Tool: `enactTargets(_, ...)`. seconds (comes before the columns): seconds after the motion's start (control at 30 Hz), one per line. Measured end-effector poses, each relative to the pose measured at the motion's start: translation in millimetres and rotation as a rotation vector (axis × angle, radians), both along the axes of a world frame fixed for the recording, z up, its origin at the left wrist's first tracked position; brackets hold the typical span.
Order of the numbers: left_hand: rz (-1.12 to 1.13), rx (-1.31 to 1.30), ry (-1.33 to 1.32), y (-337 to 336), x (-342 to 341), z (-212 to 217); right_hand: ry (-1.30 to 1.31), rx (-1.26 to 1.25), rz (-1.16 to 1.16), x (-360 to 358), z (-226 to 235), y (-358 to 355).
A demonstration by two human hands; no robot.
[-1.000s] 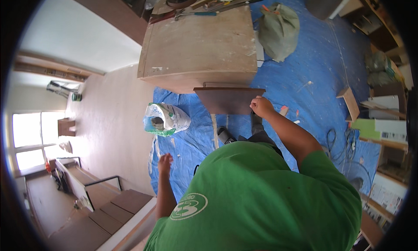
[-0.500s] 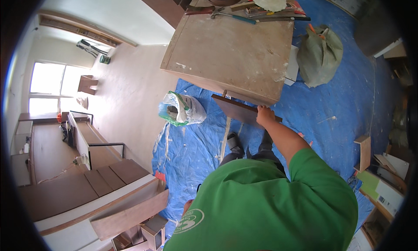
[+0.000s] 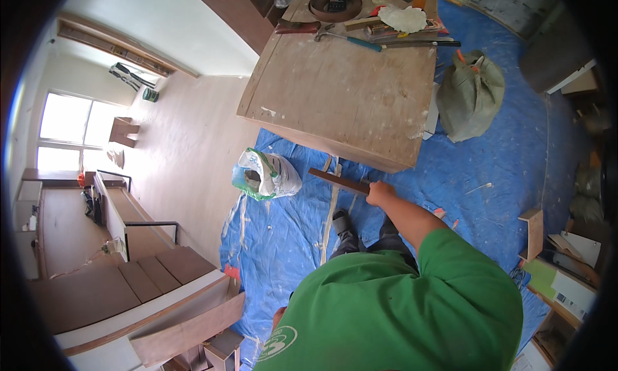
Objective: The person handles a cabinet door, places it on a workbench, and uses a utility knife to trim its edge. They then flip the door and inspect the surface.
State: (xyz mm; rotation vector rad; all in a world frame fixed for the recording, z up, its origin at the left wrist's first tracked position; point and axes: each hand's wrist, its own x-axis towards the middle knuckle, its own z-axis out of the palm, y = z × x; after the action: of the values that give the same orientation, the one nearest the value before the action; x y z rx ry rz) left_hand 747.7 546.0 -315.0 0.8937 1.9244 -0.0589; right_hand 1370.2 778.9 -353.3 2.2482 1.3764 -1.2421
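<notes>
My right hand [image 3: 380,193] is shut on the end of a dark brown wooden strip [image 3: 337,180]. The strip sticks out to the left, just below the near edge of a plywood workbench [image 3: 341,101]. That arm reaches forward from my green shirt [image 3: 399,306]. Only a sliver of my left hand [image 3: 278,317] shows at the shirt's lower left edge, and its fingers are hidden. On the far end of the bench lie a blue-handled hammer [image 3: 360,41], a round dark tray [image 3: 335,4] and a white rag [image 3: 402,17].
A blue tarp [image 3: 283,242] covers the floor. An open white and green sack [image 3: 267,175] lies left of the strip, and a grey-green sack [image 3: 470,94] stands right of the bench. Wooden panels [image 3: 180,326] lean at lower left; boxes [image 3: 553,281] are stacked at right.
The view has swung right and down, and the bench now sits higher in the picture. My right hand still holds the strip, seen more edge-on. My left hand has dropped behind the shirt.
</notes>
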Motion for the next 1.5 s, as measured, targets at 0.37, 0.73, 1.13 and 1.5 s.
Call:
enactTargets(0.37, 0.094, 0.062, -0.132, 99, 17, 35, -0.037, 0.090, -0.112, -23, -2, -7)
enactTargets(0.73, 0.071, -0.017, -0.105, 105, 65, 67, 0.034, 0.135, -0.055, -44, -20, 9)
enactTargets(1.13, 0.383, -0.167, -0.149, 15, 28, 10, -0.071, 0.132, 0.121, -67, -15, 19)
enactTargets(1.5, 0.064, -0.006, -0.214, 69, 17, -98, -0.007, 0.211, 0.243, -100, 80, 30)
